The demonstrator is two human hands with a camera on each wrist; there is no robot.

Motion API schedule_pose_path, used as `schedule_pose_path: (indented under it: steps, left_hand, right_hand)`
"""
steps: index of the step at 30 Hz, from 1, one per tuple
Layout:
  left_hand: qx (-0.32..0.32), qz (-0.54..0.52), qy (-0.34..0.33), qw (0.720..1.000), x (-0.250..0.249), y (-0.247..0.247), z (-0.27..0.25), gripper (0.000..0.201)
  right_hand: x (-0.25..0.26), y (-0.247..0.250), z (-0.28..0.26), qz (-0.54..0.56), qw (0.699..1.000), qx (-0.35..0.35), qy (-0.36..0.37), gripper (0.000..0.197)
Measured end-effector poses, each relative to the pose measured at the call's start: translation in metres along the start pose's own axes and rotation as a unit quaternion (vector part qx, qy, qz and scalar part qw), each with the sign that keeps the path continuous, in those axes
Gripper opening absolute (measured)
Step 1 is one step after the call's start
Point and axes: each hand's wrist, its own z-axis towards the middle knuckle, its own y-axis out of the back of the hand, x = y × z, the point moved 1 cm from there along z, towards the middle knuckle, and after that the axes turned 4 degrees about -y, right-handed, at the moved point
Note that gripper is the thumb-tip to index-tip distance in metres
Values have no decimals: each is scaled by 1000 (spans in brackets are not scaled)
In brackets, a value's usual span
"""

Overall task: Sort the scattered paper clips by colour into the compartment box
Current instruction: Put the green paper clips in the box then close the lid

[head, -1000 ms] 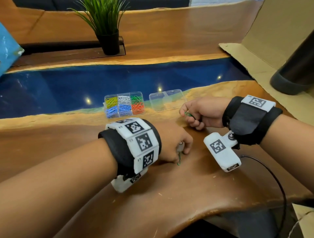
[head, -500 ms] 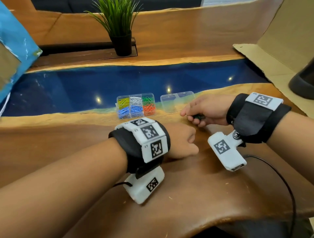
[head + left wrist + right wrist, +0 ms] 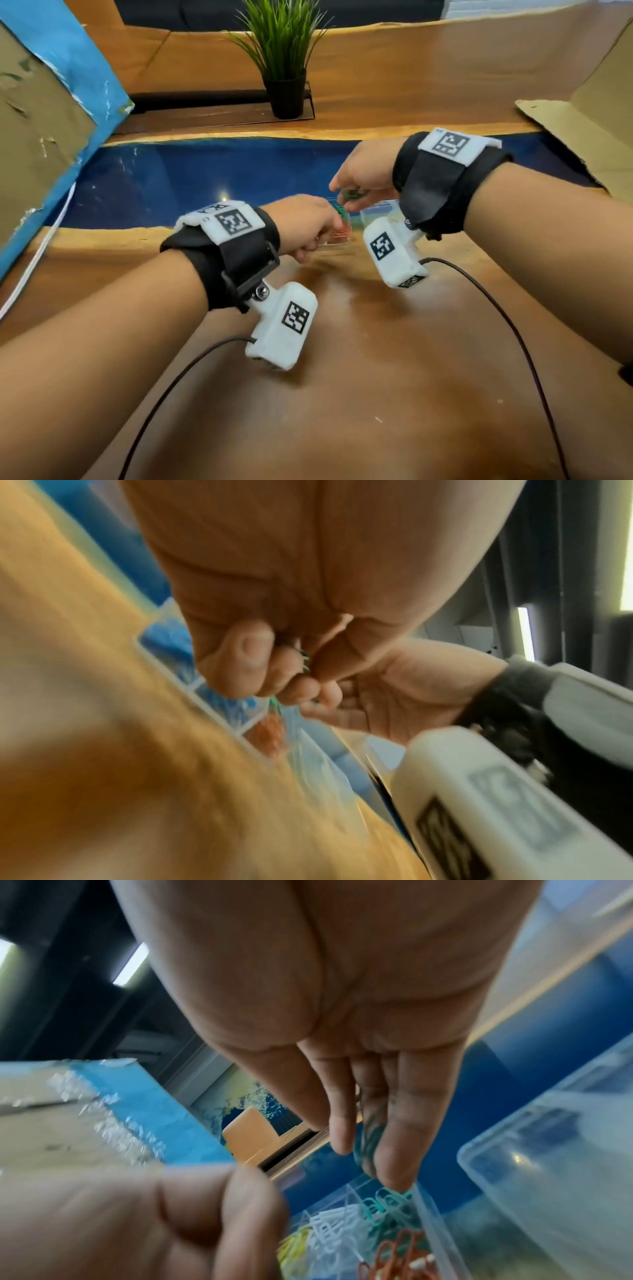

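Note:
The clear compartment box (image 3: 334, 244) stands at the edge of the blue resin strip, mostly hidden by my hands. My left hand (image 3: 308, 226) hovers over its near side, fingers curled round green paper clips (image 3: 303, 658). My right hand (image 3: 356, 174) is just above the box's right end and pinches a small bunch of green paper clips (image 3: 351, 196), which show between its fingers (image 3: 400, 1123) in the right wrist view. Directly below them lies the green compartment (image 3: 387, 1202), with white (image 3: 335, 1229), yellow (image 3: 294, 1242) and orange clips (image 3: 400, 1253) in neighbouring compartments.
The box's clear lid (image 3: 380, 209) lies open to the right of it. A potted plant (image 3: 286, 92) stands at the back. Cardboard (image 3: 582, 130) rises at the right, a blue-covered board (image 3: 51, 102) at the left. Black cables (image 3: 513, 342) trail over the wooden table.
Both hands have moved forward from the near wooden part of the table to the box. The left hand took a green clip off the table on the way.

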Motion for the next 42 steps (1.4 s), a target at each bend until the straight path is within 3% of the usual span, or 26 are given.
schedule_pose_path:
  steps: [4, 8, 12, 17, 22, 27, 29, 35, 42]
  left_hand:
    - [-79, 28, -5, 996, -3, 20, 12, 38]
    - [-114, 123, -25, 986, -14, 24, 20, 35]
    - [-107, 266, -41, 957, -26, 18, 24, 37]
    - [-78, 345, -44, 934, -32, 11, 29, 31]
    - [-82, 302, -16, 950, -27, 21, 30, 19]
    - [-94, 223, -11, 970, -15, 30, 29, 16]
    - [-97, 208, -17, 973, -11, 33, 27, 15]
    - [-102, 174, -25, 979, -2, 38, 22, 14]
    - [-99, 203, -31, 974, -15, 33, 25, 24]
  right_hand:
    - [6, -3, 4, -111, 993, -33, 9, 32]
    - [-6, 3, 8, -108, 993, -33, 34, 33]
    - [-24, 11, 5, -106, 993, -27, 50, 34]
    - [-39, 17, -4, -135, 987, -24, 79, 27]
    - [-30, 12, -10, -198, 967, -71, 142, 6]
    - [-11, -10, -5, -322, 932, -83, 141, 42]
    - [-8, -14, 1, -346, 926, -87, 126, 46]
    - [0, -9, 9, -299, 945, -97, 84, 19]
    - [-1, -4, 5, -185, 973, -74, 112, 16]
